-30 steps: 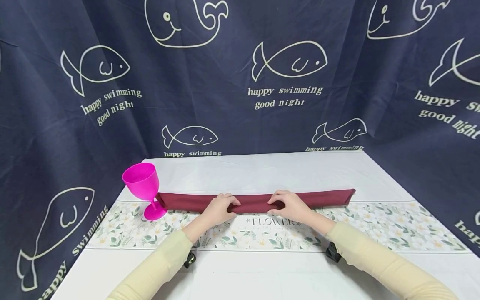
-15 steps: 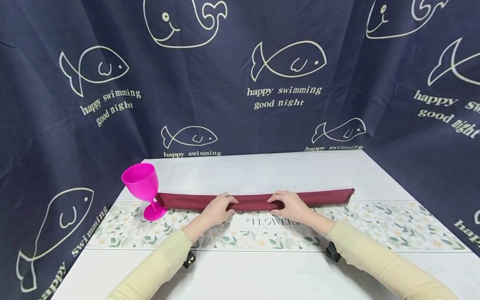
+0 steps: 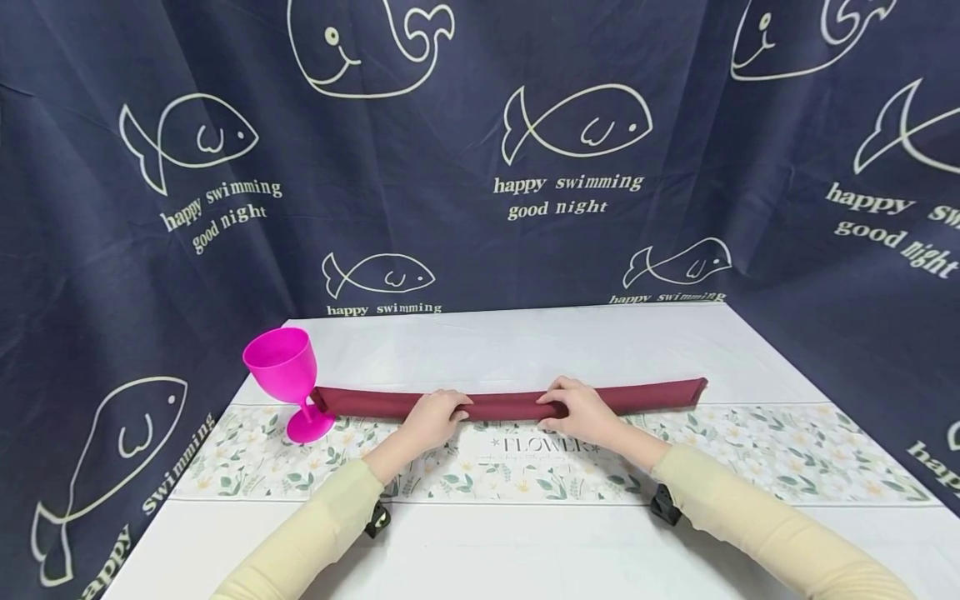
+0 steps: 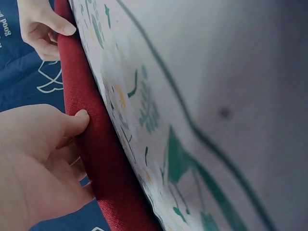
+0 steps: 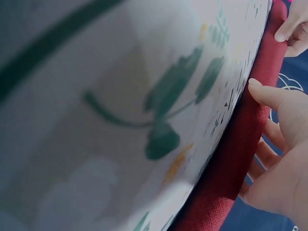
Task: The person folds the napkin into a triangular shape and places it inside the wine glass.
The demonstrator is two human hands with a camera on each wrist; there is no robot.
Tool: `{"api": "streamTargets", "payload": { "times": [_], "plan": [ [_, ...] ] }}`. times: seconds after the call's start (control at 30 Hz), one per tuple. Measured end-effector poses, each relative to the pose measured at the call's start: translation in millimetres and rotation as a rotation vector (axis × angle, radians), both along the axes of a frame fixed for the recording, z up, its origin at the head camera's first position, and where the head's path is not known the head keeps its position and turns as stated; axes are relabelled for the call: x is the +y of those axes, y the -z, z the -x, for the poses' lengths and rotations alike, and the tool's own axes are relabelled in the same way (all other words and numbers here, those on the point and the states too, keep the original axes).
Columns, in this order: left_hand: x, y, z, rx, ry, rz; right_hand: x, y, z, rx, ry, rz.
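Observation:
A long dark red cloth, rolled or folded into a narrow strip, lies across the table in the head view. My left hand grips it left of its middle, thumb on the near side and fingers over the top. Right of the middle, my right hand holds the same strip in a like way. The left wrist view shows the left thumb pressed on the red fabric. From the right wrist, the right thumb rests on the roll, with the other fingers partly behind it.
A bright pink goblet stands upright at the cloth's left end, very close to it. Beneath lies a white tablecloth with a floral band. A dark blue curtain with fish prints hangs behind and at both sides.
The red strip has become slightly narrower between my hands, its near edge shifting a little away from me. Both hands keep nearly the same place, and the goblet stays put.

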State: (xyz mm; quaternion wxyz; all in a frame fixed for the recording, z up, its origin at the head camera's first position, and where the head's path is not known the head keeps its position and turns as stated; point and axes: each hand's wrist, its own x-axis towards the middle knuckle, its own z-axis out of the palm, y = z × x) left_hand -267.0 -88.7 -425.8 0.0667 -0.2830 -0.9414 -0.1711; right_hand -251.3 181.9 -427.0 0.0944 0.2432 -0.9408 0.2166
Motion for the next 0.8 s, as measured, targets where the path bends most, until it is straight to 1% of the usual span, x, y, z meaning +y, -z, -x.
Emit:
{"api": "streamTargets", "payload": {
  "times": [0.2, 0.37, 0.5, 0.63, 0.7, 0.77, 0.8],
  "plan": [
    [0.3, 0.3, 0.2, -0.006, 0.002, 0.014, 0.5, -0.8, 0.4, 0.006, 0.014, -0.008],
    [1.4, -1.0, -1.4, -0.048, -0.004, 0.012, 2.1, 0.2, 0.5, 0.009, 0.011, -0.009],
    [2.4, -1.4, -1.5, -0.084, -0.002, 0.015, 3.7, 1.2, 0.4, 0.033, -0.003, -0.007],
    [3.0, -1.7, -2.0, -0.105, 0.001, 0.014, 3.7, 0.9, 0.7, 0.037, -0.007, -0.001],
    [3.0, -2.2, -3.0, -0.106, -0.008, 0.011, 3.7, 0.7, 1.3, 0.038, -0.008, -0.002],
    [2.7, -2.3, -3.8, -0.107, -0.032, 0.018, 3.3, 0.7, 1.7, 0.045, -0.006, -0.006],
    [2.4, -2.7, -4.7, -0.092, -0.044, 0.028, 3.2, 0.7, 1.9, 0.049, -0.006, -0.007]
  ]
}}
